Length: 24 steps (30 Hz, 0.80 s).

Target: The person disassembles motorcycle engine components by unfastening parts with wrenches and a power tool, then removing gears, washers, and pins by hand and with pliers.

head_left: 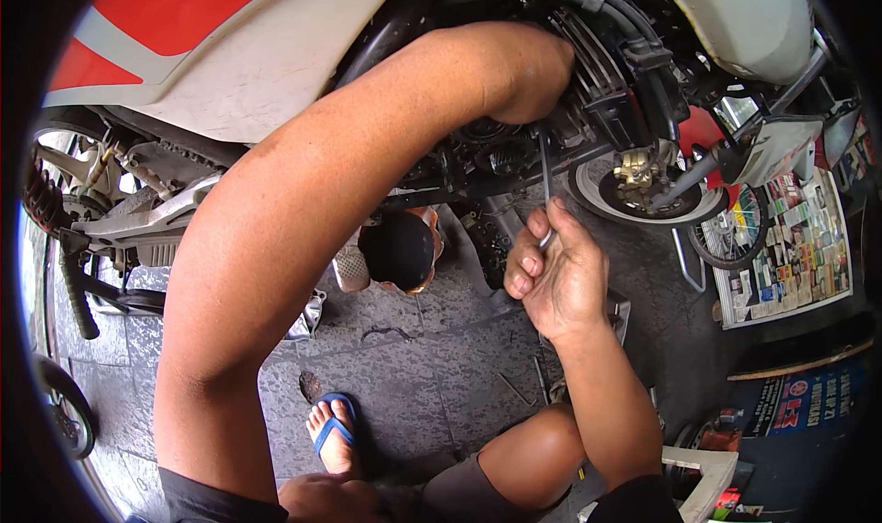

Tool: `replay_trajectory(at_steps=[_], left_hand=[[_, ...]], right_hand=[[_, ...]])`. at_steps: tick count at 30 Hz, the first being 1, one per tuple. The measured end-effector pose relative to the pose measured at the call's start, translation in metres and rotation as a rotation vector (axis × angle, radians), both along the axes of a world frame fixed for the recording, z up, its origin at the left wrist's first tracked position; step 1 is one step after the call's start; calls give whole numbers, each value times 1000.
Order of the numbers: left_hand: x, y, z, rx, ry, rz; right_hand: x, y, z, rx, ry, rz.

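Observation:
A motorcycle (276,55) with white and red bodywork stands above me, its black finned engine (597,64) exposed. My left arm reaches up across the view and my left hand (533,73) is pressed in against the engine; its fingers are hidden. My right hand (551,270) is below the engine, closed on the handle of a thin metal tool (545,169) whose shaft points up into the engine's underside.
An orange pan (401,252) holding dark liquid sits on the grey paving under the engine. The front wheel with brake caliper (643,188) is at right, the rear wheel (55,202) at left. My foot in a blue sandal (333,431) rests below. A display rack (790,247) stands far right.

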<state>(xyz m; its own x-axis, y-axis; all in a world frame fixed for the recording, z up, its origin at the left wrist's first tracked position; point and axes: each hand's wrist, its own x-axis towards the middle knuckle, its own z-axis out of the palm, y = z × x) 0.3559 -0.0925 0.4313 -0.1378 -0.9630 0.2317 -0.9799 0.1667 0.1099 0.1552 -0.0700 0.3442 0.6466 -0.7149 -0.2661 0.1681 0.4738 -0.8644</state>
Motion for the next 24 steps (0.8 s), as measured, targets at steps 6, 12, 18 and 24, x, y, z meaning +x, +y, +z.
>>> replay_trajectory(at_steps=[6, 12, 18, 24], left_hand=[[-2, -2, 2, 13, 50, 33], [-2, -5, 5, 82, 24, 34], [3, -16, 18, 206, 23, 13], [5, -16, 17, 253, -77, -60]], right_hand=[[-2, -6, -2, 96, -94, 141], [-5, -5, 2, 133, -92, -7], [-11, -4, 7, -76, -26, -75], [-14, -17, -6, -301, 33, -63]])
